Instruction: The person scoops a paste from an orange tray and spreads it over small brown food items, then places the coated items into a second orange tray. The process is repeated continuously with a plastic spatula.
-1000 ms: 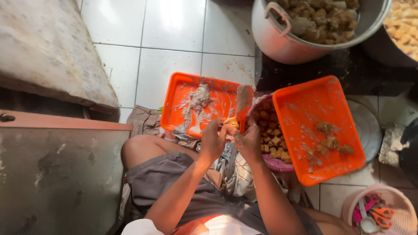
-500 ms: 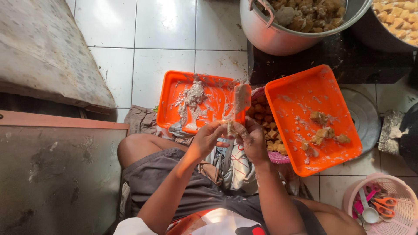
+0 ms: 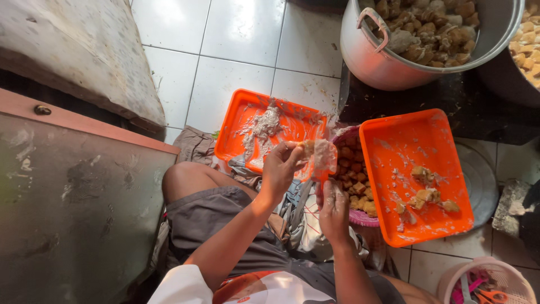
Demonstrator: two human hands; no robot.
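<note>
At far left, a grey worn slab [image 3: 73, 214] with a reddish edge borders the seated person's bare thigh and dark shorts. Next comes the left orange tray [image 3: 264, 132], lying on the white tiled floor [image 3: 236, 56] and smeared with pale paste. Just in front of its near edge, the left hand [image 3: 281, 168] curls its fingers [image 3: 292, 151] narrowly round a small browned piece of fried food [image 3: 307, 147], holding it at lap height above the cloth on the knees. Immediately right of that piece, and touching it, is the paste-laden blade of a spatula-like tool [image 3: 324, 155]; its long axis runs upright in the view, handle toward the body, and the right hand [image 3: 333, 205] closes its fingers on that handle. The left hand is thus the nearer to the piece, which looks golden-brown and partly coated in whitish paste. Further right, a pink basket of fried pieces [image 3: 351, 177] sits partly under the right orange tray [image 3: 416, 169], which carries a few filled pieces. Above stands a large metal pot [image 3: 388, 62] heaped with similar food.
</note>
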